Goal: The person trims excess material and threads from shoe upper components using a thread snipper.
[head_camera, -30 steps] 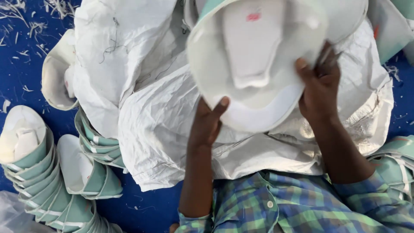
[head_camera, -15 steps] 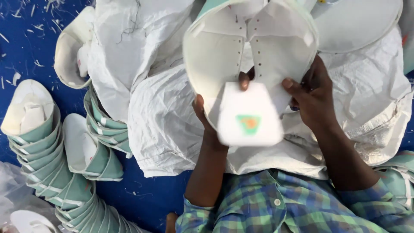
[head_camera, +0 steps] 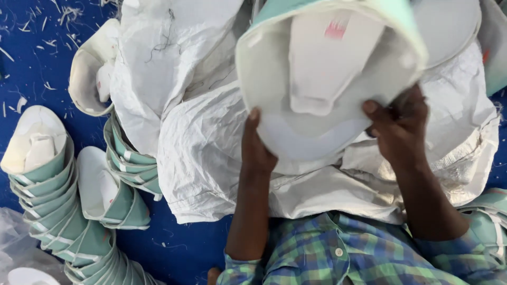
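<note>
Both hands hold 1 white shoe upper (head_camera: 327,79) tipped up toward the camera — its pale lining and tongue face the viewer. The left hand (head_camera: 257,150) props its lower rim, fingers closed against it; the right hand (head_camera: 398,132) pinches the opposite edge. Just below the fingers lies a crumpled white sack (head_camera: 211,158); well to the left, nested green uppers (head_camera: 58,211) sit stacked on the blue floor (head_camera: 174,248).

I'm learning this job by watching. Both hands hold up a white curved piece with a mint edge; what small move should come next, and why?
Probably lower the white piece toward the nested stack on the left. The left hand and right hand grip its lower rim above the white sack, and matching pieces already sit nested there.
</note>
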